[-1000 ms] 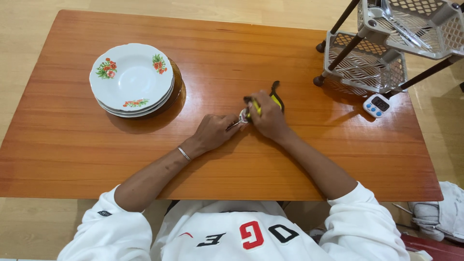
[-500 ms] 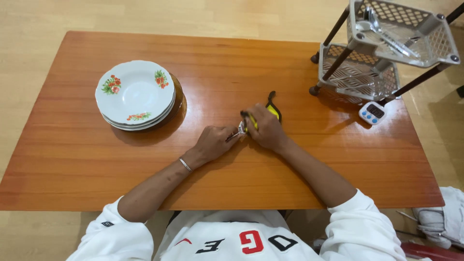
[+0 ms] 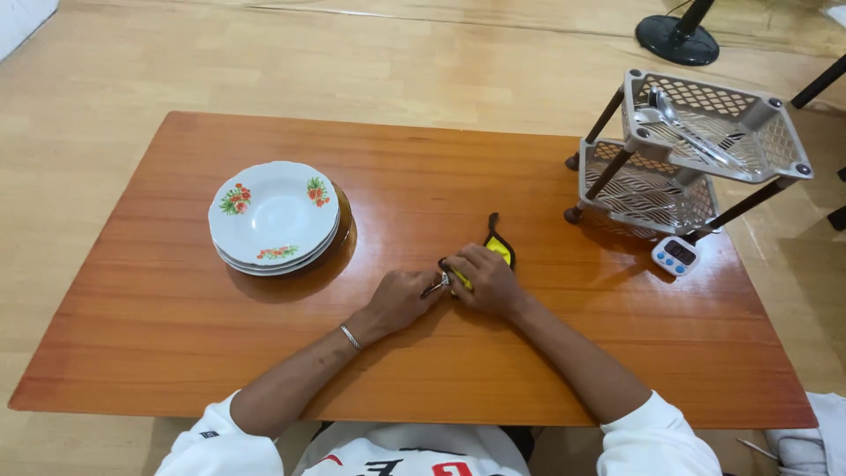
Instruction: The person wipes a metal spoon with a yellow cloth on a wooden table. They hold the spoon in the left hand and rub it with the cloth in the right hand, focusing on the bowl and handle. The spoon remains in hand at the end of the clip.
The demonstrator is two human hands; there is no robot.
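- The glossy wooden bench (image 3: 176,353) is taken as the landmark; both hands rest near its middle.
- A small metal piece (image 3: 438,284) is pinched in the curled fingers of the left hand (image 3: 398,300).
- A yellow-and-black tool (image 3: 495,249) is gripped in the closed fingers of the right hand (image 3: 486,280).
- Stacked round floral plates (image 3: 275,215) are seen on the bench's far left.
- A grey lattice rack (image 3: 696,150) holding spoons stands at the far right corner, a small white timer (image 3: 676,255) just beside it.

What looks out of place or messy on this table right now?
Nothing stands out. The stack of plates sits neatly, the rack stands upright, and both hands, left hand and right hand, meet over a yellow-and-black tool.
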